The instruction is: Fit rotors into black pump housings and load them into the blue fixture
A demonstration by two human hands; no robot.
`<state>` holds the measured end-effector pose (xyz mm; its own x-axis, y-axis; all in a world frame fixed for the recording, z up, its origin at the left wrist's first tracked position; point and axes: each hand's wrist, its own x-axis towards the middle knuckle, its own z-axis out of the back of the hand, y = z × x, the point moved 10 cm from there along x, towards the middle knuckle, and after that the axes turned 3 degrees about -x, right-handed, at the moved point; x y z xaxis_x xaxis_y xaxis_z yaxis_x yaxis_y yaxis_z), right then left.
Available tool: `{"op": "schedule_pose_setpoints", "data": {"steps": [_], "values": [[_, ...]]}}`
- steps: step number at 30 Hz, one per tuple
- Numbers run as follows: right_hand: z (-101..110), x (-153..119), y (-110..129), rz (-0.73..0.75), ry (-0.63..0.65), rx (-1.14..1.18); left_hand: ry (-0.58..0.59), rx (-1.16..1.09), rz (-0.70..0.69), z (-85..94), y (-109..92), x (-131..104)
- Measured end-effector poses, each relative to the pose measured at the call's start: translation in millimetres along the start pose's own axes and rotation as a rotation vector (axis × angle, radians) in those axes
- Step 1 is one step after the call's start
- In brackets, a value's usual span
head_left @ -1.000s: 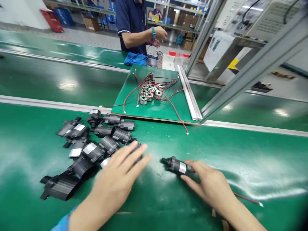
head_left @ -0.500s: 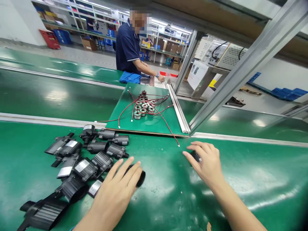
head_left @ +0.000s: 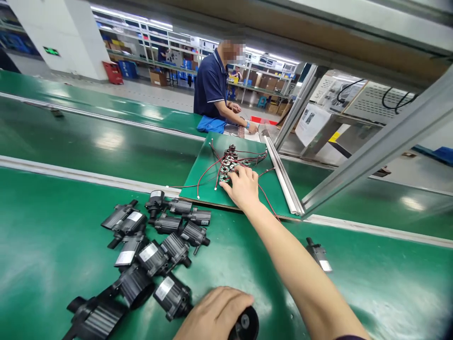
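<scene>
My left hand (head_left: 215, 314), at the bottom middle, is wrapped round a black pump housing (head_left: 249, 326) whose open round end faces me. Further off, my right hand (head_left: 244, 186) reaches over a raised green board. Its thumb and fingers are apart and curved at the near edge of a cluster of small round coil parts (head_left: 230, 163) with red and black wires; no firm hold on one shows. Left of my hands lie several black ribbed pump housings (head_left: 154, 257) with white labels. The closest one (head_left: 172, 296) sits just beyond my left hand.
One more black pump housing (head_left: 318, 255) lies on the green worktop at the right. White tubes (head_left: 281, 177) run along the right side of the raised board (head_left: 193, 182). A slanted metal post (head_left: 354, 160) stands at the right. Across the bench a person in dark blue (head_left: 212, 87) works.
My right hand has left the pump housing at the right and moved forward and left to the coil parts. My left hand has drawn closer with its pump housing. The view has shifted.
</scene>
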<state>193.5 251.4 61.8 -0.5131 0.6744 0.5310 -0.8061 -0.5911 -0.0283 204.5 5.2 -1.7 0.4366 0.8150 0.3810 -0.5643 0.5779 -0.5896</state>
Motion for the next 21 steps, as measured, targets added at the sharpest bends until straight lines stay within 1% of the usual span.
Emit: {"op": "schedule_pose_setpoints", "data": {"steps": [4,7,10,12,13,15,17,19,21], "values": [[-4,-2,4,-0.015,-0.016,0.015,0.022,-0.030,-0.001,-4.5,-1,-2],[-6,-1,11,-0.014,-0.023,0.098,0.028,-0.083,0.023,-6.1,1,-2],[-1,-2,18,0.007,-0.001,0.266,-0.014,-0.188,0.095,-1.9,8,-3],[13,-13,23,0.052,0.049,0.486,-0.045,-0.291,0.190,1.6,17,-5],[22,-22,25,0.075,0.096,0.627,-0.057,-0.356,0.253,2.7,22,-6],[47,-50,26,0.111,0.226,0.898,-0.066,-0.545,0.393,1.4,32,-9],[75,-84,29,0.175,0.374,1.057,-0.062,-0.809,0.484,-4.0,35,-12],[100,-120,33,0.261,0.516,1.151,-0.040,-1.063,0.513,-10.9,32,-13],[113,-151,36,0.317,0.631,1.203,0.025,-1.197,0.510,-18.2,26,-14]]}}
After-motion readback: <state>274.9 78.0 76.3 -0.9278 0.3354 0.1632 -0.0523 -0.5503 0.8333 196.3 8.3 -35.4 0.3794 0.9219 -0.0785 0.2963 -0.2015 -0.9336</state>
